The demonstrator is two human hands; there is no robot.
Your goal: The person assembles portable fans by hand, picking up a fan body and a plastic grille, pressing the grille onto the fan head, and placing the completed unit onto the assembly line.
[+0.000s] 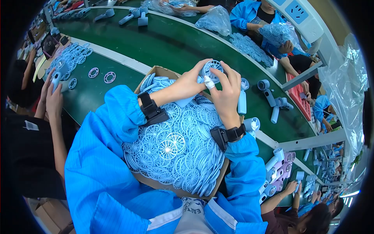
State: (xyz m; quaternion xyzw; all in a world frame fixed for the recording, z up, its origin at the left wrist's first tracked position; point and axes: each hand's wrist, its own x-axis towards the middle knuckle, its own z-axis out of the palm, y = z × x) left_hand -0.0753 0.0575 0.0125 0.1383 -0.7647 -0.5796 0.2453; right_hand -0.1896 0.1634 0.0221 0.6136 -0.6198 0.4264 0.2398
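Fan head (pixel 212 68): held between fingers of left hand (pixel 193 80) and right hand (pixel 227 89), likely for steadiness. Box (pixel 165 73) of grilles (pixel 171 146) near, apparently for easy reach.

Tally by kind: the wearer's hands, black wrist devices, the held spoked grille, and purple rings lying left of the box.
Hands (left, right): 2
Black wrist devices: 2
Held spoked grille: 1
Purple rings: 2
Total: 7

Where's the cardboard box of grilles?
Head view, centre: the cardboard box, heaped with light-blue grilles, sits between the person's blue sleeves, with the green work surface beyond.
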